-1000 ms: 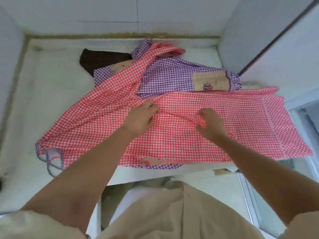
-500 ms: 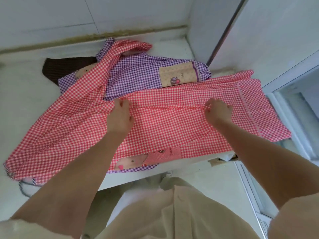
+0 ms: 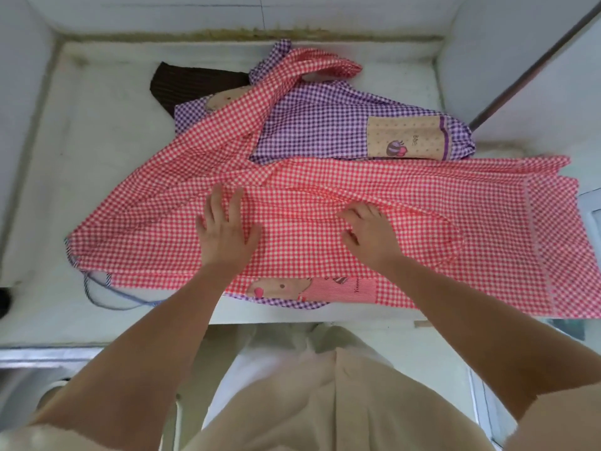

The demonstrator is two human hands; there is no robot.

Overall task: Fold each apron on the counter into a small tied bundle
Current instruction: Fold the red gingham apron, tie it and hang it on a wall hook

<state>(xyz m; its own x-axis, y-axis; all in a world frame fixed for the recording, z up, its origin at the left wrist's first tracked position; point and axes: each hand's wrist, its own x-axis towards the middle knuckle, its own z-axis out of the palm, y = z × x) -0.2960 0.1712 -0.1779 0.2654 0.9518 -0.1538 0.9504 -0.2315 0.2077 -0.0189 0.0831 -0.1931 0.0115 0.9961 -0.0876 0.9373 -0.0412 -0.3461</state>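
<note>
On the red apron (image 3: 325, 203) the left grip (image 3: 224, 232) lies flat, fingers straight, pressing the cloth. The right grip (image 3: 369, 234) rests at its 3 o'clock, fingers bent; pinching or not, I cannot tell. The red apron is spread on the bench (image 3: 97, 125); a purple apron (image 3: 318, 125) lies at 12 o'clock.

Red-and-white gingham apron (image 3: 325, 203), purple gingham apron (image 3: 318, 125), dark brown striped cloth (image 3: 188, 83), white counter (image 3: 97, 151)

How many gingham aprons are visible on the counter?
2. The red gingham apron lies spread across the front of the counter, under the left hand and right hand. The purple gingham apron lies behind it, partly underneath. A dark brown striped cloth at back left may be another apron.
</note>
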